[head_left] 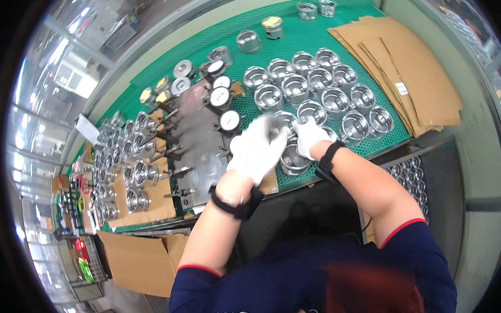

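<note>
Both my hands wear white gloves. My left hand [257, 148] is smeared by motion beside the dial gauges, with a grey blur next to its fingers. My right hand [312, 140] has its fingers drawn together at the near edge of a group of metal pistons [335, 102]. Its fingertips touch or nearly touch a piston [285, 120] to their left; what they hold, if anything, is hidden. Below the hands another piston [295, 159] stands, partly covered by the right glove. The closest dial gauge [229, 120] stands just beyond my left hand.
A metal plate fixture [201, 141] carries several gauges and clamps. More pistons [145, 174] stand at the left on cardboard. Flat cardboard sheets [416, 74] lie at the far right on the green mat [287, 53]. A cardboard box [139, 263] sits below the bench's left edge.
</note>
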`<action>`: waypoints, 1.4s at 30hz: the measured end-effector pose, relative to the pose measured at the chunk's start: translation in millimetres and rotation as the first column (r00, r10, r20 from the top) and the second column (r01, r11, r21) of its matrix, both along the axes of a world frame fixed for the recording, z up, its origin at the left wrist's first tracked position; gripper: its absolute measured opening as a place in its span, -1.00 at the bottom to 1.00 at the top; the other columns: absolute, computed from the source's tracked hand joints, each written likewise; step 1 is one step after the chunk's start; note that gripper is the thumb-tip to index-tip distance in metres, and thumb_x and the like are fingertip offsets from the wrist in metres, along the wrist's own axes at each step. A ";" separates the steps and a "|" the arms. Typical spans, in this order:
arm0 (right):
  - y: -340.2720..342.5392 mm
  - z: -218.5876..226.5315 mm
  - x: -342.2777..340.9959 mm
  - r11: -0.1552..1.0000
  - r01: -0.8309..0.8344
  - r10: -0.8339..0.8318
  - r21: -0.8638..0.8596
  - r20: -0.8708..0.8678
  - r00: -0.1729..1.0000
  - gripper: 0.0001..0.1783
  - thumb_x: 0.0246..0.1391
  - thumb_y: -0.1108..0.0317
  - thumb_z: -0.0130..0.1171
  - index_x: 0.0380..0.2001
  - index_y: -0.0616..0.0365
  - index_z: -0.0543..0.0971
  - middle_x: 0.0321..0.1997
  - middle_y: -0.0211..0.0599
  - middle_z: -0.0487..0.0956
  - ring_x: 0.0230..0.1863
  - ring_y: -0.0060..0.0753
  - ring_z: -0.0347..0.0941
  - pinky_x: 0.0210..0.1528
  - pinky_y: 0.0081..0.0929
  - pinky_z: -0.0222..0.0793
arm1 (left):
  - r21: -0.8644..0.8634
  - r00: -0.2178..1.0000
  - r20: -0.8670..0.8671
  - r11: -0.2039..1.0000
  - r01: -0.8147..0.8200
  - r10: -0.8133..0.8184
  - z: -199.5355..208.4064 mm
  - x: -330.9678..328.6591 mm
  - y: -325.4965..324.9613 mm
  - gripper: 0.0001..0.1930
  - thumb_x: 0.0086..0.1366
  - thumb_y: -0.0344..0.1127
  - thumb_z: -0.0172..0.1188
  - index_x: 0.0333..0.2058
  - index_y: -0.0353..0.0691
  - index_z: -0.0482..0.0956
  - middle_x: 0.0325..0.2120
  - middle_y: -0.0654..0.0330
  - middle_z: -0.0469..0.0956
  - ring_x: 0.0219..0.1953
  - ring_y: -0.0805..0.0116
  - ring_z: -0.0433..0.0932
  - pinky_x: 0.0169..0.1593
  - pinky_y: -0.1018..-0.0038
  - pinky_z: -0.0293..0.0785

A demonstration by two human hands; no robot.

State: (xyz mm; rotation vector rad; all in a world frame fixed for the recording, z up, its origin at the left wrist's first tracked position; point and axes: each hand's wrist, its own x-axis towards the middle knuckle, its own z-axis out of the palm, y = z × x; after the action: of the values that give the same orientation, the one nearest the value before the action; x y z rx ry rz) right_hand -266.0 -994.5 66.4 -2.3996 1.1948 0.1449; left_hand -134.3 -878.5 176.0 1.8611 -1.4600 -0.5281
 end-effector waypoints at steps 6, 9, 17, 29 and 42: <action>62.4 56.6 -118.9 0.991 -0.028 -0.001 0.131 0.213 0.977 -0.34 -0.16 0.21 0.39 0.11 0.08 0.54 0.04 0.31 0.50 0.02 0.34 0.51 0.09 -0.03 0.50 | 0.304 0.940 0.265 0.907 -0.293 0.215 -44.5 -16.7 -172.7 -0.30 0.21 0.03 0.23 0.23 -0.28 0.41 0.15 -0.12 0.54 0.20 -0.02 0.52 0.23 0.22 0.48; 108.5 74.3 -188.1 0.972 0.150 -0.187 0.178 0.213 0.959 -0.37 -0.18 0.26 0.40 0.07 0.01 0.57 0.00 0.26 0.48 0.02 0.31 0.48 0.11 -0.06 0.47 | 0.429 0.908 0.383 0.839 -0.335 0.167 -79.1 -5.5 -230.1 -0.24 0.20 0.08 0.26 0.27 -0.24 0.39 0.19 -0.07 0.52 0.24 0.06 0.51 0.23 0.26 0.47; 311.1 41.7 -328.1 0.453 0.884 -0.878 -0.120 0.113 0.465 -0.54 -0.31 0.39 0.45 -0.19 0.02 0.63 -0.10 0.11 0.50 -0.02 0.20 0.46 0.06 -0.08 0.46 | 0.740 0.666 0.425 0.659 0.135 -0.613 -159.0 117.0 -317.6 -0.24 0.16 0.31 0.24 0.23 -0.04 0.53 0.13 0.06 0.59 0.25 0.14 0.48 0.29 0.24 0.33; 594.3 -14.1 -392.2 -0.500 0.753 -0.786 0.428 0.140 -0.602 -0.34 -0.18 0.56 0.37 0.11 0.19 0.50 -0.18 -0.31 0.67 -0.27 -0.42 0.59 -0.12 -0.46 0.56 | 0.598 0.110 0.771 0.772 0.214 -0.628 -209.6 89.3 -317.7 -0.48 0.45 0.09 -0.16 0.23 0.05 0.52 0.30 0.14 0.42 0.42 0.02 0.22 0.52 0.13 -0.07; 538.0 -104.7 -595.0 -0.263 0.891 -0.926 0.370 0.162 -0.340 -0.29 -0.18 0.42 0.44 0.15 0.22 0.51 0.00 -0.02 0.66 0.06 -0.06 0.59 0.15 -0.28 0.46 | 0.589 0.975 0.014 0.790 0.171 -0.222 -154.2 -26.0 -81.8 -0.62 0.11 -0.49 0.22 -0.05 -0.27 0.53 -0.31 0.27 0.63 -0.35 0.43 0.55 -0.24 0.47 0.49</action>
State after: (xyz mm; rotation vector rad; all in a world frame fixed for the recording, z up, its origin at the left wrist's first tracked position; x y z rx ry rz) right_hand -861.0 -456.5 -38.3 -0.4131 2.3686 -0.8144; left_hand -160.3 -960.4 21.9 2.2221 -1.6867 -1.1247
